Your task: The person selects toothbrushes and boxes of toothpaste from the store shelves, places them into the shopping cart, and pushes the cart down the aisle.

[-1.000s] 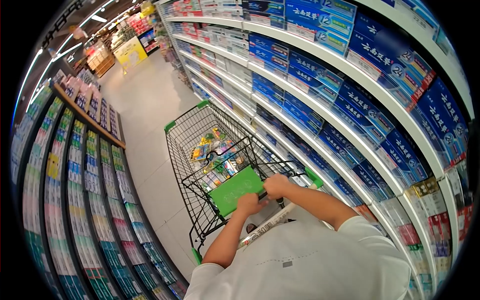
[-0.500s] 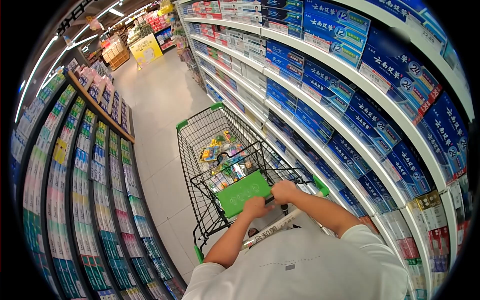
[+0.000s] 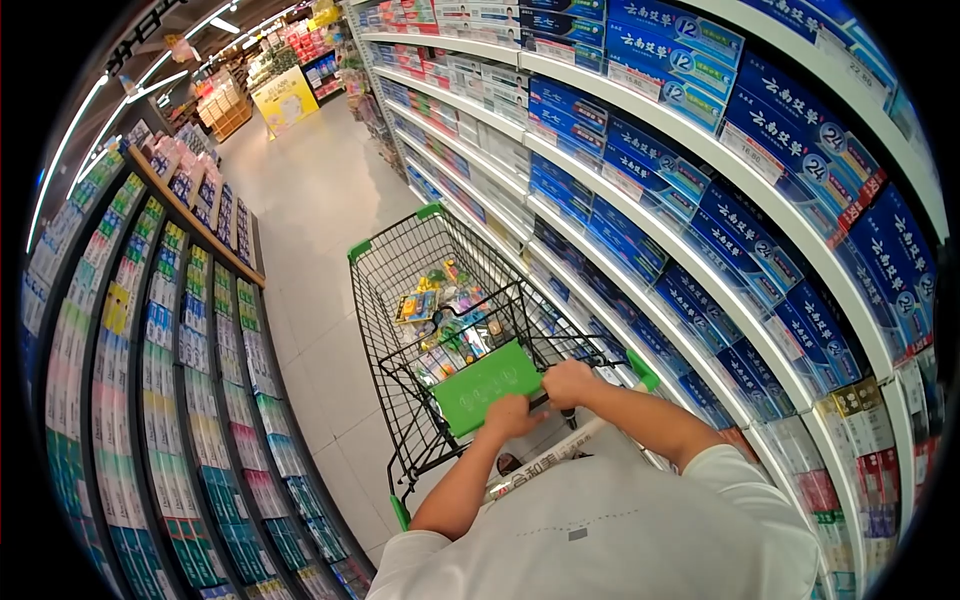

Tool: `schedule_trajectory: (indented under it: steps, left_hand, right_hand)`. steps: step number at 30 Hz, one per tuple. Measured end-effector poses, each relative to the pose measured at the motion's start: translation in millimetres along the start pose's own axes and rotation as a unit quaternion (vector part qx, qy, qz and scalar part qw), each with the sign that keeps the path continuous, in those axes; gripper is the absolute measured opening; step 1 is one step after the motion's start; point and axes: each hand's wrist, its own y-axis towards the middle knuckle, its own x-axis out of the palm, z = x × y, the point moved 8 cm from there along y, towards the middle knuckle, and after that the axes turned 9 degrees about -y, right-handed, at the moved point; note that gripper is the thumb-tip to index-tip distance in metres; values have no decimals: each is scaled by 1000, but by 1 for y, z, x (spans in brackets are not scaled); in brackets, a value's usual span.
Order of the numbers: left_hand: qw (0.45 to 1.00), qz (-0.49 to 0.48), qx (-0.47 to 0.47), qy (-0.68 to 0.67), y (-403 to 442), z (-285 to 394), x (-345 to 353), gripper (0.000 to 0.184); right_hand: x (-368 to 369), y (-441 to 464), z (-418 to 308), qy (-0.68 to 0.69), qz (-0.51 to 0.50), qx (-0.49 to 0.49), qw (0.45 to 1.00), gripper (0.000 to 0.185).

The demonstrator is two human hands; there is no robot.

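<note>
Goods [image 3: 462,325] already lie in your cart [image 3: 359,251], just beside the right shelf [image 3: 445,42]; your left hand [image 3: 511,414] and right hand [image 3: 568,384] curl by the green panel [image 3: 487,384], can't tell if gripping; what's left doesn't show

Along my right, white shelves [image 3: 430,42] carry stacked blue toothpaste boxes [image 3: 665,62], some printed 12 or 24, above price tags [image 3: 750,152]. On my left, dark shelves [image 3: 88,400] hold rows of slim cartons [image 3: 116,400]. Farther along the tiled floor [image 3: 310,200] I can make out a yellow sign [image 3: 285,100].
</note>
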Motion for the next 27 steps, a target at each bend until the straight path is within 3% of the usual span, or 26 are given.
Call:
schedule_trajectory:
  steps: [5, 16, 18, 22, 27]
  left_hand:
    - [1000, 8, 10, 1, 3, -10, -3, 52]
    - [998, 17, 43, -49, 17, -51, -39, 48]
    - [998, 25, 36, -47, 19, -62, -48, 48]
    - [999, 0, 42, -33, 27, -75, -64, 47]
    - [997, 34, 59, -25, 40, -94, -82, 35]
  right_hand:
    - [7, 16, -4, 7, -62, -44, 997, 28]
    - [-21, 55, -16, 23, -20, 7, 1000, 26]
    - [-29, 66, -21, 22, 29, -7, 999, 21]
    - [-39, 84, -24, 36, 7, 13, 999, 25]
    - [-49, 108, -22, 46, 25, 29, 998, 24]
